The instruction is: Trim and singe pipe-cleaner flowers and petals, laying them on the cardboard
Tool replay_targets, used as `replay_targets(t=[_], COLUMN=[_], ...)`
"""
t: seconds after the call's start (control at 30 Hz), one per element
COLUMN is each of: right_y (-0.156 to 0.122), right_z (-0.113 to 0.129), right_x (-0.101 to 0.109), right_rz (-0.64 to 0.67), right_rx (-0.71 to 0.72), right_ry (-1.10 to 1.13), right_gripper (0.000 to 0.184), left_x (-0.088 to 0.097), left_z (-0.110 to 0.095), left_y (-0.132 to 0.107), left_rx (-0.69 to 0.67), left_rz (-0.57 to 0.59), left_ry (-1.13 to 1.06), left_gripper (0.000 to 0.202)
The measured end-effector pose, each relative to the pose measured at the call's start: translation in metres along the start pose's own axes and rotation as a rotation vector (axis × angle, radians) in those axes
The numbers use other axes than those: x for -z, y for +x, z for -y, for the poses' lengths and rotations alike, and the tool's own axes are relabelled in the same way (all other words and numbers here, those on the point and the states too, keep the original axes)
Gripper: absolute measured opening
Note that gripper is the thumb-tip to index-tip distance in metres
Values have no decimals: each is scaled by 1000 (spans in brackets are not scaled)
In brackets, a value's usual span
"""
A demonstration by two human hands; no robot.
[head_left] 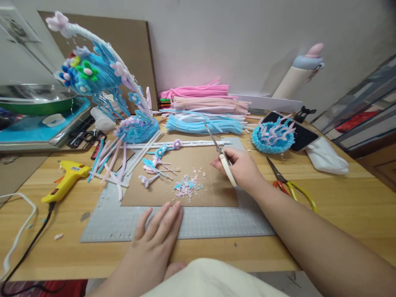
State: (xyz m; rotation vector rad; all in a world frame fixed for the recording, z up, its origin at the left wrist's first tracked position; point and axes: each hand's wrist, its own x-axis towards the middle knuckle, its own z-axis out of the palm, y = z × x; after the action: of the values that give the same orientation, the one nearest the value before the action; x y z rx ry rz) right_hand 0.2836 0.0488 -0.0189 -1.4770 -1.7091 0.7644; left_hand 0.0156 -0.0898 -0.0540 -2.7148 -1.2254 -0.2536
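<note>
My right hand is closed round the white handles of a pair of scissors, blades pointing up and away, over a brown cardboard sheet. My left hand lies flat with fingers stretched out on the grey cutting mat, near the front edge. A small heap of pink and blue trimmings sits on the cardboard between both hands. Small pipe-cleaner flowers lie left of the heap.
A tall blue and pink pipe-cleaner sculpture stands at the back left. Bundles of pipe cleaners are stacked at the back. A yellow glue gun lies left, yellow-handled pliers right, and a blue round piece beside a phone.
</note>
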Motion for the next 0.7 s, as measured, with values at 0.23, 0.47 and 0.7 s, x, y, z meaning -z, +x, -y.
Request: replay_targets(t=[0.23,0.47,0.7], right_y=[-1,0,0], right_z=[0,-1,-2], right_x=[-1,0,0], right_rz=[10,-2,-9], right_rx=[18,20,25], right_ry=[3,9,-1], right_gripper=[45,44,43], left_x=[-5,-4,10], left_z=[-15,-9,-3], left_y=[32,36,51], left_rx=[-110,-128,249], left_rz=[25,27,87], left_ry=[-41,-123,-464], left_gripper=[67,68,29])
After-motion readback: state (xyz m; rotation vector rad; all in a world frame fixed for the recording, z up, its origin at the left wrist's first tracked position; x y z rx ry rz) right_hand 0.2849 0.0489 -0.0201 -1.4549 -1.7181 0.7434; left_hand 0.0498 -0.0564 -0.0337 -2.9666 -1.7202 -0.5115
